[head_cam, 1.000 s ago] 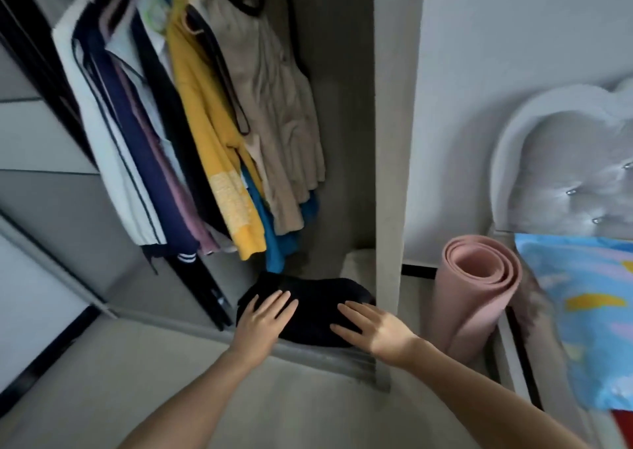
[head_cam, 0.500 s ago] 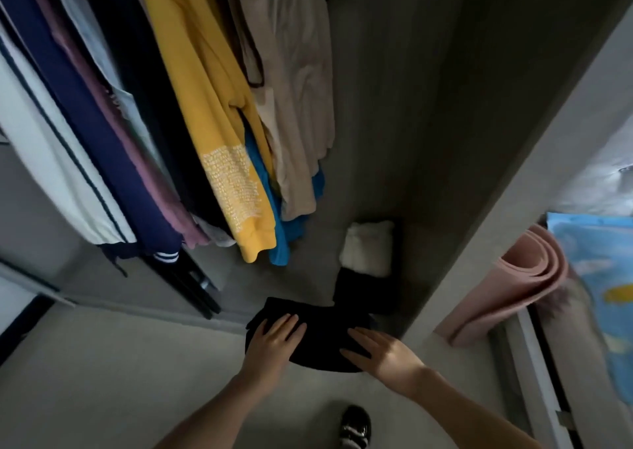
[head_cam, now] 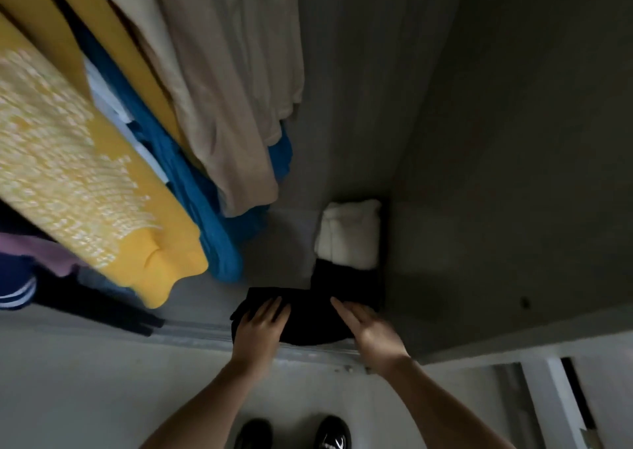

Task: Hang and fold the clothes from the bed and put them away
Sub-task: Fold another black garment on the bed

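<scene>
A folded black garment [head_cam: 308,315] lies at the front of the wardrobe floor [head_cam: 284,243], just over the sliding-door track. My left hand [head_cam: 262,327] rests flat on its left part with straight fingers. On its right part my right hand [head_cam: 368,325] lies the same way, fingers straight. Behind the garment sits another black folded piece [head_cam: 346,284], and a folded cream piece [head_cam: 349,234] sits against the wardrobe's right wall.
Hanging clothes fill the upper left: a yellow knit sweater [head_cam: 78,188], a blue garment [head_cam: 205,215] and a beige one [head_cam: 226,99]. The metal door track [head_cam: 191,334] runs along the wardrobe front. My black shoes [head_cam: 330,433] stand on the pale floor below.
The view has dropped and moved closer into the wardrobe. Both hands have carried the black garment forward and down onto the wardrobe floor, staying flat on top of it.
</scene>
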